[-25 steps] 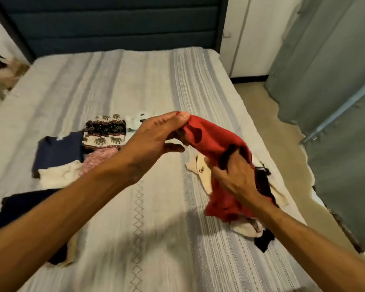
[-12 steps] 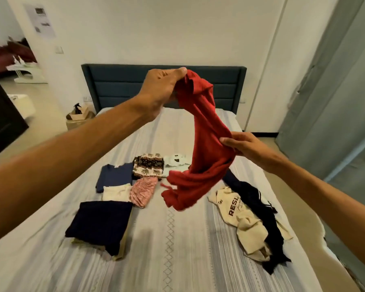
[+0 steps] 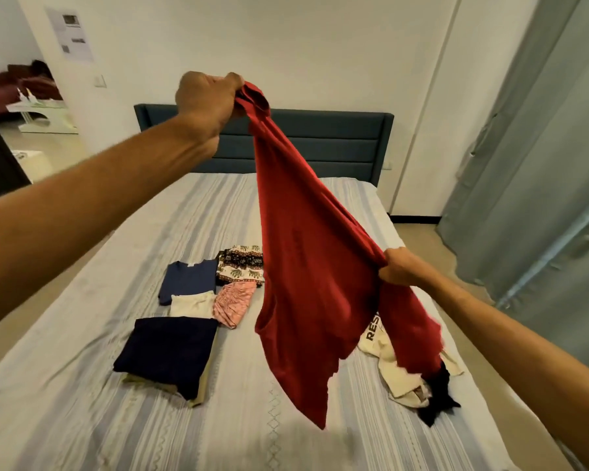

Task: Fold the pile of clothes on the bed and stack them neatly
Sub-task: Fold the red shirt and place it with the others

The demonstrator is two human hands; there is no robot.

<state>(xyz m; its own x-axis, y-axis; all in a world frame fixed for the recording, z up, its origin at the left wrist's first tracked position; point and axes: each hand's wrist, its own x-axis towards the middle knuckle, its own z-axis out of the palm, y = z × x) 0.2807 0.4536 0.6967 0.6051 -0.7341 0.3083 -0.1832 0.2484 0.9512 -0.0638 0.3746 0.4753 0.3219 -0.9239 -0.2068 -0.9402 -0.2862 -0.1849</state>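
The left hand (image 3: 206, 103) grips one bunched end of the red shirt (image 3: 313, 273) high above the bed (image 3: 82, 419); the right hand (image 3: 400, 269) pinches its side lower. Hanging twisted near the bed's right edge, the shirt could fold crooked or drag over the unfolded pile (image 3: 405, 375).

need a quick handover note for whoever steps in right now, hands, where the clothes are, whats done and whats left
Left hand: raised high, gripping one end of the red garment.
Right hand: lower, gripping the garment's other edge, so the cloth hangs stretched between both hands above the bed.
Done: folded pieces lie on the bed's left half: navy piece on a tan one, navy top, cream piece, pink piece, elephant-print piece.
Left: fold the red garment and set it with those; then the unfolded cream printed garment and black garment on the right side.
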